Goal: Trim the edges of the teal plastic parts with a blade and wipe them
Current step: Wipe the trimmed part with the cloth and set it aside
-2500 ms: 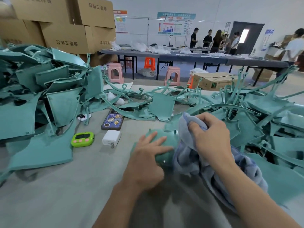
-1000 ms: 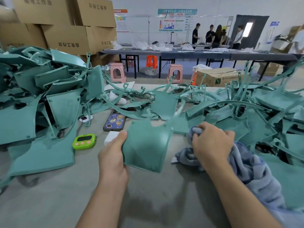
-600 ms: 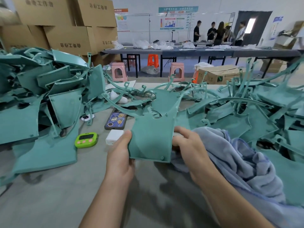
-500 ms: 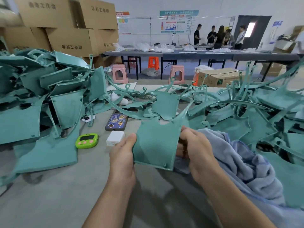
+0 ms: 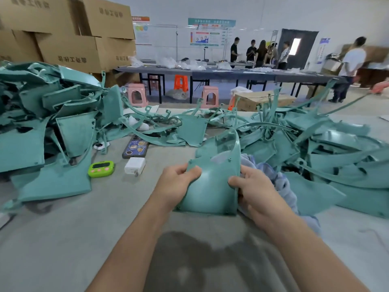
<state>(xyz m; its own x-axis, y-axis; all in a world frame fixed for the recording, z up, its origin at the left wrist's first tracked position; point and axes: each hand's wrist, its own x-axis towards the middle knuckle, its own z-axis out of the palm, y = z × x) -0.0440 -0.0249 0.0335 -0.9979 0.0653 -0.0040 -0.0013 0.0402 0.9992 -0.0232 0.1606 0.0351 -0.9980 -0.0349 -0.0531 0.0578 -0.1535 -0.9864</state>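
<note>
Both hands grip one curved teal plastic panel [image 5: 212, 186] by its side edges. The left hand [image 5: 176, 184] curls round the left edge, with its thumb pressed on the near face close to the upper corner. The right hand [image 5: 252, 188] pinches the right edge, thumb on the near face and fingers behind. The panel is held upright above the grey table surface [image 5: 84, 228], directly in front of the person. Its smooth face is turned toward them and its narrow upper arm curves away at the top right.

A crumpled blue-grey cloth [image 5: 280, 180] lies bunched just behind and beneath the right hand. Whether that hand also holds it cannot be told.

Heaps of similar teal plastic parts flank the panel: a left pile [image 5: 52, 123] and a right pile [image 5: 328, 148]. Thin curved teal strips [image 5: 151, 138] lie between the two piles.

On the bare table to the left of the hands lie:
- a lime-green digital timer [image 5: 101, 168];
- a white block charger [image 5: 134, 166] just beside it;
- a dark smartphone [image 5: 135, 146] beyond the charger.

Stacked brown cardboard boxes [image 5: 73, 39] rise behind the left pile. Farther back stand pink plastic stools [image 5: 137, 94], an orange stool [image 5: 180, 82] and long dark tables [image 5: 210, 73]. Several people [image 5: 256, 51] stand near a wall.
</note>
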